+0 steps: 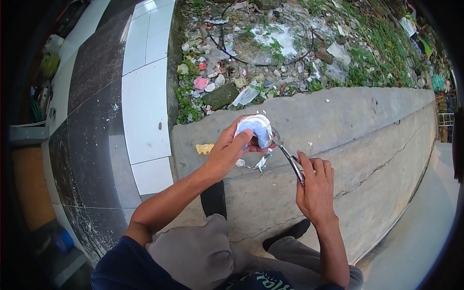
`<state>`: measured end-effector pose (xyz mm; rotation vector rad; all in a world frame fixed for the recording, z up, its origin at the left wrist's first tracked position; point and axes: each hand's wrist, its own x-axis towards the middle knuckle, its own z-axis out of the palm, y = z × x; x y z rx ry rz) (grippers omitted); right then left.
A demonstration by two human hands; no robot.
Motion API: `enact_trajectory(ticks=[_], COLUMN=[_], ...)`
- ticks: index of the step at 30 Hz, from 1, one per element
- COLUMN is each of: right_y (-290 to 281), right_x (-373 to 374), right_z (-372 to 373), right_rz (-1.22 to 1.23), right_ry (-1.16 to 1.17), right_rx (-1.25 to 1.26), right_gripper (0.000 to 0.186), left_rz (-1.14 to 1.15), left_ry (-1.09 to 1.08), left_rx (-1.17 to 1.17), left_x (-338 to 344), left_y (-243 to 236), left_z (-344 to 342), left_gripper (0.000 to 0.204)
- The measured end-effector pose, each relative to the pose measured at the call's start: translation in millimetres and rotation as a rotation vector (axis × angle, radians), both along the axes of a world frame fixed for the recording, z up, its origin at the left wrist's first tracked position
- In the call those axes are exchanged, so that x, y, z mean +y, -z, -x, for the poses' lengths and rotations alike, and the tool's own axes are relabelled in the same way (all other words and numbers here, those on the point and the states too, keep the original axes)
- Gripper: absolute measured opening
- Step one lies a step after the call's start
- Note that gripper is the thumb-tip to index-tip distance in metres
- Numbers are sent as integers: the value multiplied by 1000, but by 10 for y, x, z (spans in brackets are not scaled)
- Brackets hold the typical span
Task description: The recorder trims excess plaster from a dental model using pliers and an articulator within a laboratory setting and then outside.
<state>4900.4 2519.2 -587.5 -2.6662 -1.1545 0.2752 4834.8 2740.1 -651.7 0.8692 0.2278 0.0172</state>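
My left hand (pixel 231 149) is closed around a blue-and-white horseshoe-shaped cast (pixel 260 126) that looks like a dental plaster model, the thumb pressing on its blue face. Its white rim is chipped and rough. In my right hand (pixel 316 187) are metal pliers (pixel 290 158), the fingers wrapped round the handles. The pliers' jaws meet the cast's right edge; their exact bite is too small to make out. Beneath the hands, white fragments and a shiny metallic scrap (pixel 262 162) lie on the concrete. A yellow wavy-edged piece (pixel 205 148) rests to the left of them.
A concrete ledge (pixel 357 130) runs across in front of me. Beyond it, rubble and litter (pixel 237 72) mix with weeds and a black cable (pixel 227 53). White and dark tiles (pixel 145 101) cover the left side. My legs and feet are below.
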Motion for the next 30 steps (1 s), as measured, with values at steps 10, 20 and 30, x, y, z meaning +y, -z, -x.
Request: enact_trajectory(ticks=[10,20,30], right_y=[165,255,291], right_x=[-107,-41,81], right_z=[-108,9,249], right_rz=[-185,-323,-335], right_ry=[128,295,296], right_rx=[191,310,524], right_gripper=[34,33,44], left_rz=[-120,-125,53], left_ry=[25,3,-204], left_rx=[-24,40,80], left_x=[18,5,-65], left_y=[-27,-1,140], left_z=[-1,-49,-97], left_gripper=[44,42,54])
